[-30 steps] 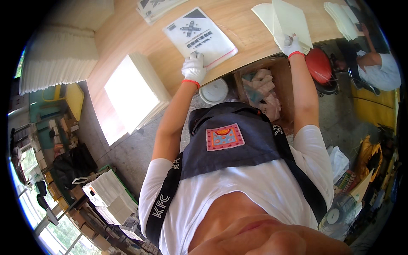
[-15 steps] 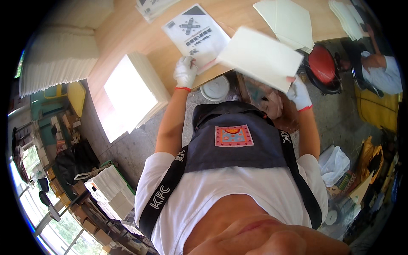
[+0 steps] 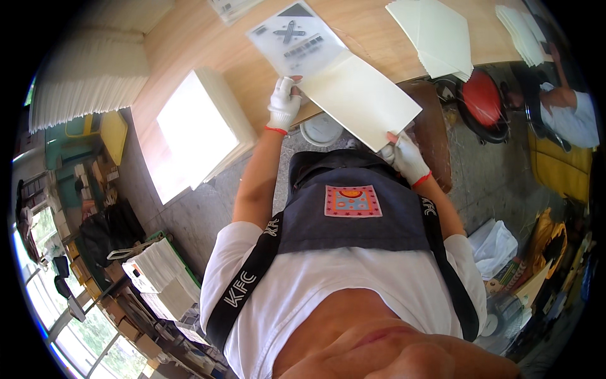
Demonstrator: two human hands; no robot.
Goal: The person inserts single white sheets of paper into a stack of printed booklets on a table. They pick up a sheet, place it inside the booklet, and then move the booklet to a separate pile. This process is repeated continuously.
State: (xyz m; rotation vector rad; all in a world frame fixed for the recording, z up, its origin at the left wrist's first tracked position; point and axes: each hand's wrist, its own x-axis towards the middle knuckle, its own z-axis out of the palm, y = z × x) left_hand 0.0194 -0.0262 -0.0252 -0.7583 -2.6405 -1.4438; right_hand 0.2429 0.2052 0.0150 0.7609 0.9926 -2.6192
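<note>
My left hand [image 3: 284, 104], in a white glove with bare fingertips, is closed at the near left edge of a translucent plastic sleeve [image 3: 309, 60] with dark print. My right hand [image 3: 407, 159], gloved the same way, grips the near right corner of a cream paper pad [image 3: 363, 98]. The pad's far end overlaps the sleeve's near end; whether it is inside or on top I cannot tell. Its near end sticks out past the table edge.
A tall white paper stack [image 3: 218, 120] stands at the table's left edge, with more stacked paper [image 3: 95, 82] beyond it. Fanned cream pads [image 3: 435, 35] lie at the far right. Below are a white bucket [image 3: 320, 129] and a red stool [image 3: 481, 98]; another person [image 3: 571, 114] sits at right.
The paper pad has swung left and down onto the sleeve's near end, my right hand moving left with it. My left hand has shifted slightly along the sleeve's edge.
</note>
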